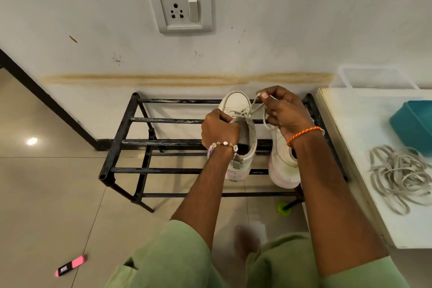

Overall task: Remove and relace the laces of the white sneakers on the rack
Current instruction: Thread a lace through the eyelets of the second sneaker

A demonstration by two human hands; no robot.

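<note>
The fingers (265,96) of the right hand (286,112) pinched the free end of a lace (253,110), drawn taut up and away from the eyelets toward one o'clock. The left hand (219,127) was curled round the tongue and collar of the left sneaker (243,124), steadying it. That shoe stood toe-to-wall on the top bars of the black rack (145,120), and its partner, the right sneaker (282,161), sat just beside it at three o'clock, largely hidden under the right wrist.

The lace looked flat, soft and light. It would likely slide easily through the eyelets but kink or twist if pulled slack, so the best hold seemed to be right at the tip. The sneaker looked light with a stiff sole and a yielding upper, best braced at the collar, as it was.

By count there were two sneakers, one rack, and one loose heap of pale lacing (397,175) on the white worktop (364,206) at three o'clock. How many laces made up the heap could not be told. A teal tub (413,124) stood beyond it, and one pink marker (71,265) lay on the floor at seven o'clock.
</note>
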